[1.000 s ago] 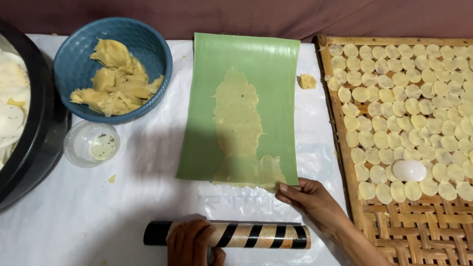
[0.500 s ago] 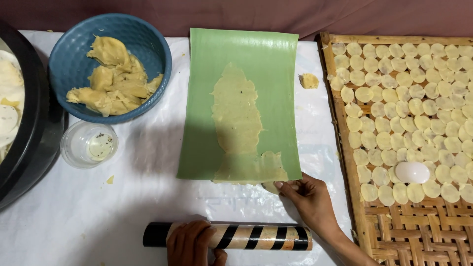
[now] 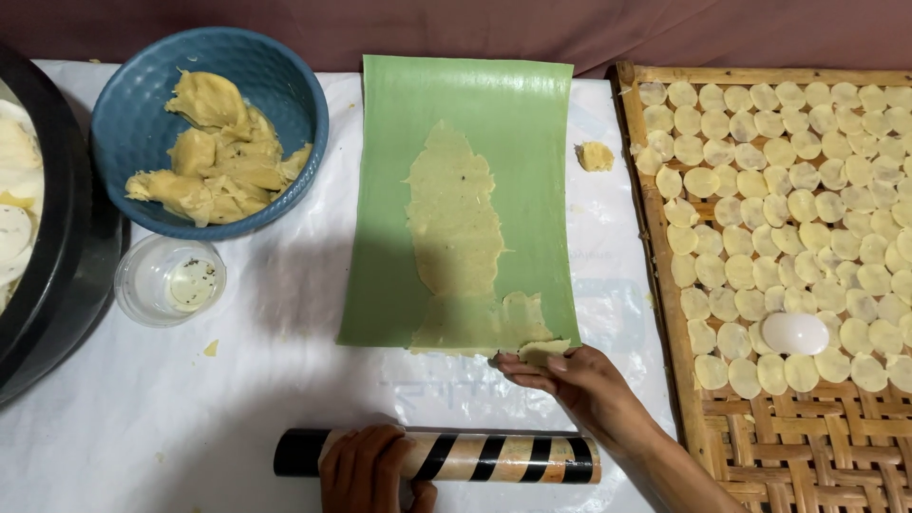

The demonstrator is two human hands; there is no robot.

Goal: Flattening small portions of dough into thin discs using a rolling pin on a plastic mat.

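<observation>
**Dough edge at the right hand, sheet running twelve to six**

While the left hand point(image 3: 366, 467) lies curled over the striped rolling pin point(image 3: 446, 456) at six o'clock, the right hand point(image 3: 570, 380) sits at the near right corner of the green leaf sheet point(image 3: 465, 104), about five o'clock from the sheet's middle. Its fingertips point(image 3: 532, 359) are pressed together on a loose flap of the rolled dough point(image 3: 456, 228), pinching that bottom edge. The dough strip's long axis runs twelve to six, stretching away from the pinch toward eleven o'clock. The rolling pin's long axis runs three to nine, crosswise to the dough and just below the sheet. The right hand is clearly the nearer to the dough; the left touches only the pin.
</observation>
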